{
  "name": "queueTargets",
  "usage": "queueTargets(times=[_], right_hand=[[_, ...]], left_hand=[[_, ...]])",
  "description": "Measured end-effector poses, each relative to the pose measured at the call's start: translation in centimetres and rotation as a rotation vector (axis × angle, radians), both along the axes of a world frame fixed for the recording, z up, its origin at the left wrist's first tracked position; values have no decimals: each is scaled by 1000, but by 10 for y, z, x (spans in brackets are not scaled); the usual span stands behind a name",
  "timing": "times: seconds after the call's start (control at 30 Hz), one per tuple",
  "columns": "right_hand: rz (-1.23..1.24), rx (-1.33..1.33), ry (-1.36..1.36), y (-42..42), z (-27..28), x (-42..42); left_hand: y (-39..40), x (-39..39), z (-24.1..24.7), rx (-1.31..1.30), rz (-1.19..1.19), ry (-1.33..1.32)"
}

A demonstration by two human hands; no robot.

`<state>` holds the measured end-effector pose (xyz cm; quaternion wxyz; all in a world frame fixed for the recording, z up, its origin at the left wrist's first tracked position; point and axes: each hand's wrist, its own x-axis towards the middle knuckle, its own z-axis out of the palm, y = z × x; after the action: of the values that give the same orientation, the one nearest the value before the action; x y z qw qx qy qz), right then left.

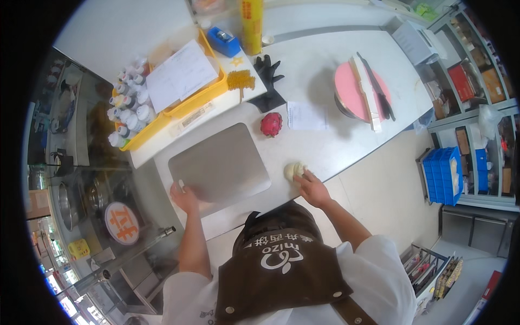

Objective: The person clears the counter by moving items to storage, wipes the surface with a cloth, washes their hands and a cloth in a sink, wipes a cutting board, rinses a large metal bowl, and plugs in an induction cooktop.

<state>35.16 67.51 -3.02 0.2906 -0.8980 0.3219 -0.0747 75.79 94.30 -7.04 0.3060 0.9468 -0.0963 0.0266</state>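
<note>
A flat, round-cornered metal sheet (221, 162) lies on the white worktable. My left hand (186, 198) is at its near left corner, with a small white piece (181, 184) between thumb and fingers. At the table's front edge, right of the sheet, my right hand (313, 189) has its fingers on a soft cream-coloured lump (293, 170); whether it is dough or something else I cannot tell. Behind it sits a red dragon fruit (271, 124), apart from both hands.
A pink-topped cake turntable (347, 89) carries a long knife (375, 87) and a pale strip (363, 91). Further back lie a black glove (266, 77), a paper slip (307, 115) and a blue tape dispenser (223, 42). A yellow tray (195, 101) holds several small bottles (132, 122).
</note>
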Motion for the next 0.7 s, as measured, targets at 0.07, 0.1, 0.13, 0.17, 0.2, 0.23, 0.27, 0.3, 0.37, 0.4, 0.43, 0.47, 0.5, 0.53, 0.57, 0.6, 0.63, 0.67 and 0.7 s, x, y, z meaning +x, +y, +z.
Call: queueTargets(times=[0.07,0.1,0.13,0.17,0.2,0.23,0.27,0.3,0.37,0.4,0.43,0.47,0.5,0.53,0.57,0.6,0.63,0.67,0.7], right_hand=[[57,-156,-80,-24,6,9],[-25,-103,-9,-45,27,23],[-229,-217,-219,-66,13,22],[-303,-191,-138,-94,17,29],[-342,-163,-122,-126,5,27],[-372,-128,-38,-154,3,30],[-367,-100,15,-183,-2,33],[-377,-156,44,-208,-9,36],[-384,-262,90,-249,-20,48],[-350,-196,147,-262,-23,58],[-320,-131,210,-271,-24,67],[-291,-67,274,-279,-25,74],[-365,60,289,-284,-26,83],[-439,183,308,-290,-23,91],[-515,307,330,-292,-24,97],[-568,193,264,-299,-38,92],[-631,77,200,-305,-67,78],[-680,-38,139,-307,-85,69],[-608,-84,77,-302,-84,69]], left_hand=[[-7,-16,6,-28,-149,4],[-3,-32,7,-23,-207,12],[-8,-48,10,-27,-286,24],[-10,-66,14,-93,-308,90],[-17,-85,23,-169,-338,156],[-21,-101,30,-242,-356,221],[-23,-113,38,-223,-354,295],[-29,-125,46,-208,-350,369],[-39,-152,49,-268,-292,464],[-41,-165,44,-337,-240,479],[-45,-177,40,-404,-194,496],[-51,-188,35,-430,-210,481],[-59,-199,37,-429,-218,483],[-70,-210,39,-433,-226,488],[-79,-216,42,-435,-238,494],[-93,-216,49,-374,-224,604],[-114,-211,54,-323,-283,601],[-136,-204,57,-272,-328,598],[-154,-198,57,-224,-351,587]])
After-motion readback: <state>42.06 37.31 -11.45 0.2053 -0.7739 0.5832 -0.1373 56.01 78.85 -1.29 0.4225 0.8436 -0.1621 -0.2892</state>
